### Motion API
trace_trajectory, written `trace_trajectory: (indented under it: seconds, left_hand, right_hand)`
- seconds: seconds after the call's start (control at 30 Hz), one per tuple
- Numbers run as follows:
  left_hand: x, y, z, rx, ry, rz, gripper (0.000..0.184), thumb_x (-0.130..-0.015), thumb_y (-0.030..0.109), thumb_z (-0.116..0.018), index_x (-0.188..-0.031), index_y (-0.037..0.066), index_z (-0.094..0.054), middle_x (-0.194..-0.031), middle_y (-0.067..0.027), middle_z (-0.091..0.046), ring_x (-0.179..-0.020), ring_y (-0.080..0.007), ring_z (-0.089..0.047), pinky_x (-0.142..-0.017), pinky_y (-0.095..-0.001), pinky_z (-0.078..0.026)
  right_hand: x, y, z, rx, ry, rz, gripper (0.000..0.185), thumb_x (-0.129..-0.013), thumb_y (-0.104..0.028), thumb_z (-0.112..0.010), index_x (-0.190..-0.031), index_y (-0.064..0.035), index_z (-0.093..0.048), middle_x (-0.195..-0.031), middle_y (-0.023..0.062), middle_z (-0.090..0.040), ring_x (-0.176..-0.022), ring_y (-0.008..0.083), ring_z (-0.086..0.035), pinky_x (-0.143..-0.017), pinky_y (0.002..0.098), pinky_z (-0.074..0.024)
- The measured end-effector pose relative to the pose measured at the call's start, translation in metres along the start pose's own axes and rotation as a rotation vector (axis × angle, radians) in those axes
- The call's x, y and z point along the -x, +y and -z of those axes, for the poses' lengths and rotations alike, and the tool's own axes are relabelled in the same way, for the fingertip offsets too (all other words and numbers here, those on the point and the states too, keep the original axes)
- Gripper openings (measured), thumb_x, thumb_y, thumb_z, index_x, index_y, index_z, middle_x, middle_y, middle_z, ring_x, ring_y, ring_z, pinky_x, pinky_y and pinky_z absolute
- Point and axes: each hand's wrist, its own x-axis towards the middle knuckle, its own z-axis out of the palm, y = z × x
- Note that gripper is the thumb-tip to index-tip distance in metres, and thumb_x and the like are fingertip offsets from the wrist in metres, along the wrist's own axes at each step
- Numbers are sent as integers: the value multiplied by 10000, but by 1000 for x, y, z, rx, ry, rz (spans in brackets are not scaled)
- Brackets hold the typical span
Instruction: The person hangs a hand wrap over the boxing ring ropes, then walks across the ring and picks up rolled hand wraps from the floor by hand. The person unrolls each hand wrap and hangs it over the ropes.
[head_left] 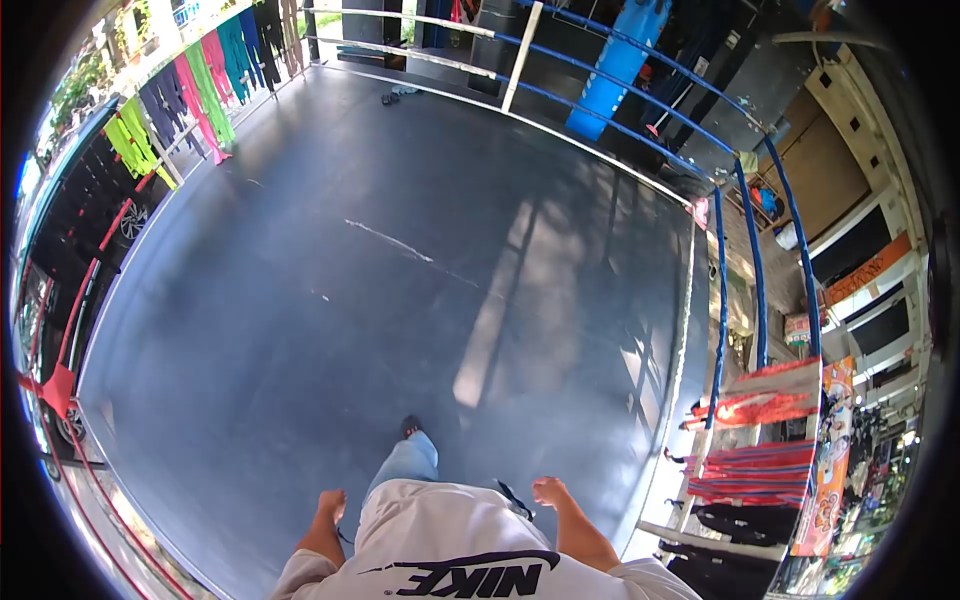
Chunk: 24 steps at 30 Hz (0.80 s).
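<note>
My left hand [332, 505] hangs low beside my white shirt [440, 530], its fingers loosely curled, and I see nothing held in it. On the other side of the shirt, my right hand [548, 491] is also curled and shows nothing in its grip. A dark strap-like thing [515, 498] shows between the shirt and my right hand; what it is I cannot make out. One leg in light blue jeans [408, 462] reaches forward, with a dark shoe [411, 426] on the grey mat [300, 300]. Both hands are away from the ropes.
Blue ropes [760, 270] border the right, red ropes [85, 310] the left. Colourful clothes [205, 85] hang at far left, red shorts [755, 470] at right. A blue punching bag [620, 70] stands beyond the far ropes. Small dark items [392, 97] lie on the mat's far edge.
</note>
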Motion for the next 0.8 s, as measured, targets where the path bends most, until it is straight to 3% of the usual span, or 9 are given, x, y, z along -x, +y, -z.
trace_trajectory:
  seconds: [0.03, 0.07, 0.17, 0.4, 0.57, 0.67, 0.7, 0.77, 0.8]
  left_hand:
    - [-29, 33, 21, -316, -26, -209, 318, -950, 278, -545, -926, 5, -705, -800, -203, -716, -661, -376, -674, -670, -483, -539]
    - [-17, 88, 45, -137, 17, -118, 366, -926, 328, -569, -902, -14, -698, -845, -238, -709, -690, -395, -668, -683, -485, -529]
    - [-18, 227, 115, -88, 240, -531, 465, -926, 401, -545, -960, -35, -702, -993, -292, -688, -989, -503, -636, -830, -514, -495]
    - [-49, 471, 208, 227, 192, -545, 436, -953, 370, -564, -840, -45, -638, -786, -232, -660, -789, -407, -643, -739, -491, -477]
    - [-115, 506, 219, 169, 247, -459, 403, -937, 375, -602, -871, -14, -686, -768, -211, -669, -752, -358, -657, -729, -441, -501]
    - [-164, 467, 217, 60, 142, -164, 372, -923, 401, -650, -951, 37, -719, -884, -194, -729, -835, -413, -688, -733, -467, -528]
    - [-169, 461, 223, -500, 95, -344, 304, -957, 339, -581, -1014, 62, -692, -943, -169, -734, -883, -389, -695, -733, -461, -539]
    - [-173, 449, 233, -846, 51, -539, 249, -982, 286, -504, -1024, 102, -665, -887, -146, -716, -849, -367, -694, -683, -447, -535]
    - [-168, 454, 236, -663, 0, -447, 223, -984, 273, -498, -992, 111, -651, -848, -126, -685, -804, -341, -673, -652, -435, -515]
  right_hand:
    - [-16, -15, 0, -19, -52, -1, 211, -905, -210, -645, -1074, -125, -739, -848, 38, -741, -719, 142, -721, -582, 294, -566]
    - [-29, -36, 5, -24, -27, 29, 218, -903, -207, -643, -1080, -125, -738, -862, 39, -742, -729, 144, -724, -587, 293, -566]
    - [-53, -116, 17, -86, 39, 144, 235, -897, -190, -636, -1099, -121, -735, -887, 39, -744, -752, 146, -730, -599, 289, -568]
    - [-138, -257, 76, -308, 200, 268, 209, -911, -98, -590, -1062, -57, -730, -855, 62, -744, -735, 146, -730, -598, 292, -572]
    - [-258, -295, 129, -25, 158, 110, 140, -918, -98, -609, -970, -33, -722, -781, 103, -734, -648, 190, -724, -529, 323, -573]
    - [-359, -299, 163, 27, 3, 54, 147, -924, -145, -609, -877, -60, -719, -748, 117, -728, -597, 219, -709, -473, 367, -558]
    - [-370, -336, 193, -53, -37, 77, 158, -918, -157, -600, -861, -73, -721, -741, 111, -729, -594, 211, -707, -483, 371, -558]
    - [-372, -436, 240, -221, -137, 113, 182, -905, -181, -583, -828, -98, -726, -729, 98, -731, -589, 196, -703, -502, 378, -557]
    - [-379, -486, 254, 150, -28, 231, 189, -887, -198, -576, -821, -109, -729, -719, 84, -731, -596, 185, -701, -524, 374, -556]
